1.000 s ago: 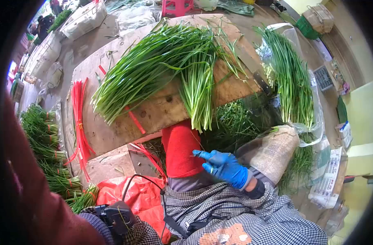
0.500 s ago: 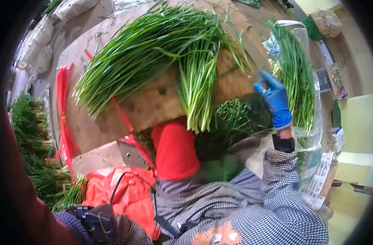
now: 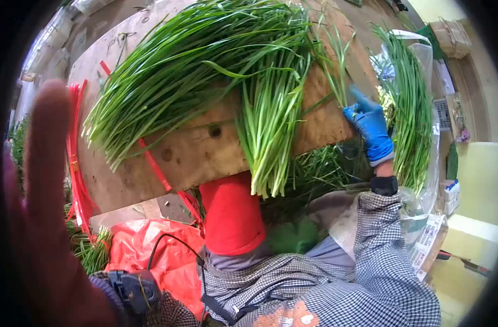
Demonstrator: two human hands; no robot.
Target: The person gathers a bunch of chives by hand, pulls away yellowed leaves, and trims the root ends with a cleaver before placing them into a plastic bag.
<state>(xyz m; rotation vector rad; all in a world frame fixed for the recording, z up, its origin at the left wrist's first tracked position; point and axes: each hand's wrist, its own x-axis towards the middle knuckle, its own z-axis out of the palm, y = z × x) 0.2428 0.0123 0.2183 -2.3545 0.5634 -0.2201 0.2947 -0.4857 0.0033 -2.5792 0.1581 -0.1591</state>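
Note:
A large pile of garlic chives [image 3: 183,71] lies across the wooden board [image 3: 200,147], with a smaller bunch [image 3: 273,131] whose pale stem ends hang over the near edge. My right hand [image 3: 373,131], in a blue glove, is at the board's right edge. Its thumb and forefinger are apart, beside the stem ends of a few loose chives [image 3: 338,71]; the forefinger is blurred. Close to the camera on the left, my left hand [image 3: 47,180] is raised, dark and out of focus, with fingers stretched upward and nothing visible in them.
More chives [image 3: 409,109] stand in a plastic bag right of the board. Red ties [image 3: 77,163] hang at its left side, above a red plastic sheet [image 3: 151,245]. Tied bundles [image 3: 93,250] lie at lower left. Loose green scraps [image 3: 325,166] are below the board.
My left hand has risen into view at the left, covering the bundles there. My right hand has moved closer to the loose chives. The view has shifted slightly.

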